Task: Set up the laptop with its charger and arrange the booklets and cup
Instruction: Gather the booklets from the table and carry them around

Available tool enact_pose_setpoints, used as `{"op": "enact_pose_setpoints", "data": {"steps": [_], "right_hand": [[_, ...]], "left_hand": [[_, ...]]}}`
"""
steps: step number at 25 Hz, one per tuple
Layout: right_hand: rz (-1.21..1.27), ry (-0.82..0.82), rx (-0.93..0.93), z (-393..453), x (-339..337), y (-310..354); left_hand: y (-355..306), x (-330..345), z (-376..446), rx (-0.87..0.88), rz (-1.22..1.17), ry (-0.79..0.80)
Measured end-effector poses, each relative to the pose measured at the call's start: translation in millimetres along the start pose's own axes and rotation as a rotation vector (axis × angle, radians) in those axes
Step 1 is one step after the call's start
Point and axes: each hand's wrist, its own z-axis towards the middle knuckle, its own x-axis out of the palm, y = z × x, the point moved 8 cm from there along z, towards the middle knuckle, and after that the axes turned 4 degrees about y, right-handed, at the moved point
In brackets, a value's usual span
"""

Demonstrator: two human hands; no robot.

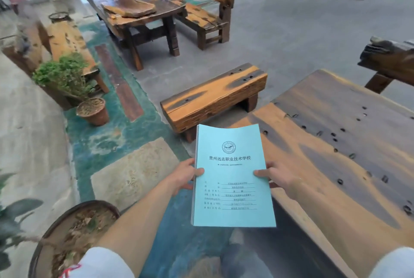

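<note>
Currently both hands, left (187, 175) and right (276, 177), pinch booklets (233, 177) mid-edges; light, floppy stack, I'd support underneath.

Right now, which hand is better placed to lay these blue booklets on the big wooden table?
Right hand: it grips the blue booklets on the edge nearest the table; the left hand is on the far side.

2 hands hold 1 stack of light-blue booklets (233, 174): the left hand (183, 177) and the right hand (280, 179); how many booklets are in the stack cannot be told. 3 potted plants: 1 small clay pot (94, 110), 1 large bowl (71, 235), 1 leafy plant (13, 221). 1 low wooden stool (212, 96). 2 near tabletops, 1 at right (336, 154) and 1 beyond (139, 6).
</note>
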Motion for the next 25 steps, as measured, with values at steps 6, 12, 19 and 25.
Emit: {"op": "enact_pose_setpoints", "data": {"steps": [6,12,19,25], "right_hand": [[0.018,-0.041,0.049,57.4,-76.7,21.5],[0.083,-0.125,0.068,82.3,-129.8,19.2],[0.189,-0.256,0.129,93.1,-158.2,3.6],[0.321,-0.411,0.273,118.2,-166.0,-20.2]], "left_hand": [[-82.0,27.2,77.9,-0.027,0.071,0.061],[-140.2,62.0,141.7,-0.037,0.221,0.156],[-173.4,97.5,209.6,-0.088,0.403,0.319],[-205.8,125.1,275.4,-0.083,0.539,0.456]]}}
